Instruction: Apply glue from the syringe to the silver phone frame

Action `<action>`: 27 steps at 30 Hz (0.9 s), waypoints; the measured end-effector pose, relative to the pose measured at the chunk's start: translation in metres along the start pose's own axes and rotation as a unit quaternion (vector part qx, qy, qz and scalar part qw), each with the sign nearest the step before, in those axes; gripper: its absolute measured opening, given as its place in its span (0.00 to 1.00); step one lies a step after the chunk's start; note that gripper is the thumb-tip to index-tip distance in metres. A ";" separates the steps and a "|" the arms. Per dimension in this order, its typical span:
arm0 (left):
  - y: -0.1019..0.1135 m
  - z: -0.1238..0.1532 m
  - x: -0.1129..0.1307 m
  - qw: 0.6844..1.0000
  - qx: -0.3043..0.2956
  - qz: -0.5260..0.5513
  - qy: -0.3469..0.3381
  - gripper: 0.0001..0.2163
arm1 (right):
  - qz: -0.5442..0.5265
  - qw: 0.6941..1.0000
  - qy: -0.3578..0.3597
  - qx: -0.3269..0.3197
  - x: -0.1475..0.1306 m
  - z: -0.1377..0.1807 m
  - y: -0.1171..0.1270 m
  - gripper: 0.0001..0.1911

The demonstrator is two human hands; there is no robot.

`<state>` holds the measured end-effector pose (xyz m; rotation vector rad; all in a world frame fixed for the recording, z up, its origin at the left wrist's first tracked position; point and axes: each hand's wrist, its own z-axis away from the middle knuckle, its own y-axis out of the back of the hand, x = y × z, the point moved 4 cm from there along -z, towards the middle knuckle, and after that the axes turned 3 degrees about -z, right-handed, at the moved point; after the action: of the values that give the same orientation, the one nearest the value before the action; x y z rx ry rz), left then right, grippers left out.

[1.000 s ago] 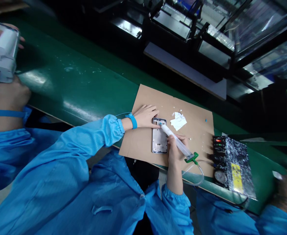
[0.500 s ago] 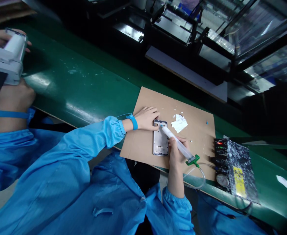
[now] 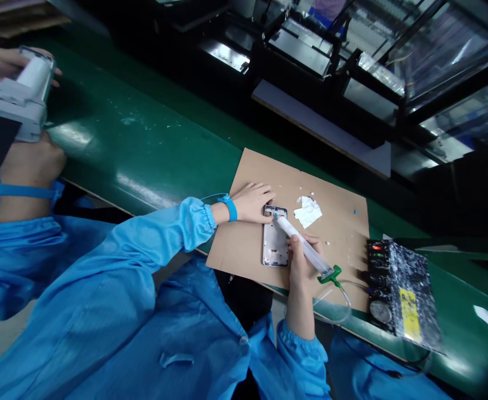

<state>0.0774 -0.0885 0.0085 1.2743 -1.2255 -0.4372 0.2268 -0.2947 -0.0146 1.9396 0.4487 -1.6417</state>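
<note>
A silver phone frame (image 3: pixel 275 243) lies on a brown cardboard sheet (image 3: pixel 252 255). My left hand (image 3: pixel 252 203) rests flat against the frame's top left corner, fingers stretched out, a blue strap on the wrist. My right hand (image 3: pixel 301 261) is closed round a clear dispensing syringe (image 3: pixel 302 248) with a green end cap (image 3: pixel 329 274). The syringe tip touches the frame's top edge. A thin clear hose (image 3: pixel 338 303) loops from the cap.
A crumpled white wipe (image 3: pixel 307 211) lies on the cardboard beyond the frame. A black control box (image 3: pixel 402 293) with lit lamps sits at the right on the green belt (image 3: pixel 144 150). At the left, another person's hands (image 3: pixel 29 161) hold a white device (image 3: pixel 16 100).
The view has shifted slightly. The syringe tip stays at the frame's top edge and both my hands hold their places. A hand seen at the far right a second ago is gone.
</note>
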 end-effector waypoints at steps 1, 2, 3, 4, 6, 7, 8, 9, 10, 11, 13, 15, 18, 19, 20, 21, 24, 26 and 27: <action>0.000 0.000 0.000 1.000 0.000 -0.002 0.000 0.16 | 0.002 1.000 -0.001 0.000 0.001 0.000 0.000 0.26; 0.000 0.000 0.000 1.000 0.000 -0.004 0.000 0.16 | 0.005 1.000 -0.001 0.000 0.001 0.000 0.001 0.26; 0.000 0.000 0.000 1.000 -0.002 -0.005 -0.001 0.16 | 0.006 1.000 -0.001 0.001 0.002 0.000 0.001 0.26; 0.000 0.000 0.000 1.000 -0.002 -0.006 -0.002 0.16 | 0.006 1.000 -0.001 0.002 0.002 0.000 0.001 0.26; 0.001 0.000 0.000 1.000 -0.002 -0.005 -0.003 0.16 | 0.006 1.000 0.001 0.002 0.003 0.000 0.001 0.27; 0.001 0.000 0.000 1.000 -0.001 -0.004 -0.004 0.16 | 0.005 1.000 0.001 0.001 0.003 0.000 0.001 0.27; 0.001 0.000 0.000 1.000 0.000 -0.002 -0.003 0.16 | 0.004 1.000 0.000 0.000 0.003 0.000 0.001 0.27; 0.001 0.000 0.000 1.000 0.001 0.000 -0.003 0.16 | 0.004 1.000 -0.001 -0.001 0.003 0.000 0.001 0.27; 0.001 0.001 0.000 1.000 0.002 0.003 -0.003 0.16 | 0.004 1.000 -0.002 -0.001 0.003 0.000 0.000 0.27; 0.001 0.001 0.000 1.000 0.003 0.005 -0.004 0.16 | 0.003 1.000 -0.003 -0.001 0.003 0.000 0.000 0.27; 0.000 0.001 0.000 1.000 0.004 0.004 -0.005 0.15 | 0.001 1.000 -0.001 0.001 0.004 0.000 0.000 0.27; 0.000 0.001 0.000 1.000 0.004 0.001 -0.006 0.15 | 0.002 1.000 0.001 0.003 0.004 -0.001 0.000 0.27; 0.000 0.001 0.000 1.000 0.003 0.000 -0.006 0.16 | 0.008 1.000 0.004 0.004 0.003 -0.001 0.000 0.26; 0.000 0.001 0.000 1.000 0.003 0.002 -0.006 0.16 | 0.011 1.000 0.004 0.004 0.002 -0.001 0.000 0.26; 0.000 0.001 0.000 1.000 0.003 0.003 -0.006 0.16 | 0.013 1.000 0.004 0.004 0.001 -0.001 0.000 0.26; 0.000 0.000 0.000 1.000 0.003 0.004 -0.006 0.16 | 0.017 1.000 0.004 0.005 0.000 -0.001 -0.001 0.26; 0.000 0.000 0.000 1.000 0.003 0.003 -0.003 0.16 | 0.024 1.000 0.000 0.009 -0.001 -0.001 -0.001 0.27; 0.000 0.001 0.001 1.000 0.002 0.000 -0.003 0.16 | 0.025 1.000 -0.003 0.011 0.000 -0.001 -0.001 0.28; 0.001 0.001 0.001 1.000 0.001 -0.002 -0.003 0.16 | 0.028 1.000 -0.004 0.011 0.001 -0.001 -0.001 0.28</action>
<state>0.0769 -0.0893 0.0094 1.2779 -1.2292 -0.4430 0.2270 -0.2933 -0.0155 1.9443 0.3715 -1.6243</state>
